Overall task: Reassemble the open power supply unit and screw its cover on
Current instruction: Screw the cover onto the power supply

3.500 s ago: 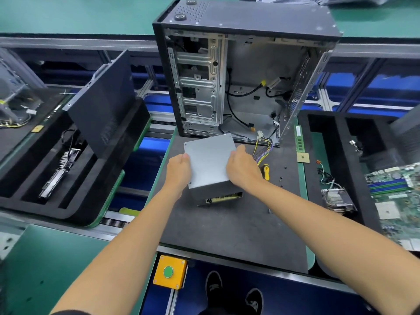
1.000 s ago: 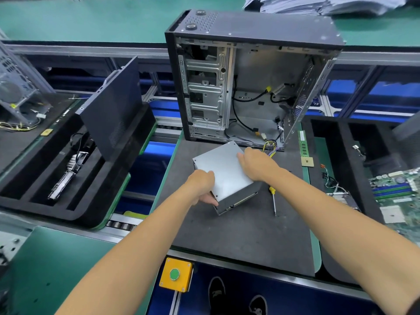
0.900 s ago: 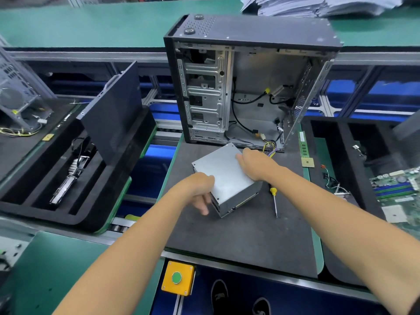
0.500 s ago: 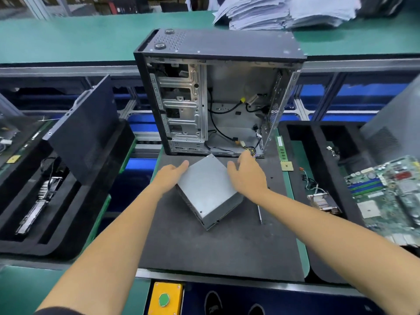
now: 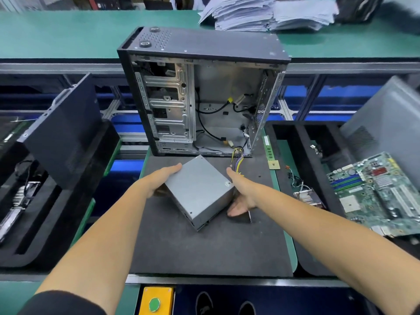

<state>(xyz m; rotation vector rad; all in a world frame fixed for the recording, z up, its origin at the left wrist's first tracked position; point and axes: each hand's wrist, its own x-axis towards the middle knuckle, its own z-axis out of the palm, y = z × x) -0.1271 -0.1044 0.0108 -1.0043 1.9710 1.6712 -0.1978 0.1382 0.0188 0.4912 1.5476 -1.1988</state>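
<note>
Power supply unit [image 5: 200,192] sits between both hands — left hand [image 5: 159,180] and right hand [image 5: 242,194] grip its opposite sides.

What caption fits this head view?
Two bare hands, left hand and right hand, grip a grey metal power supply box before an open computer case.
</note>
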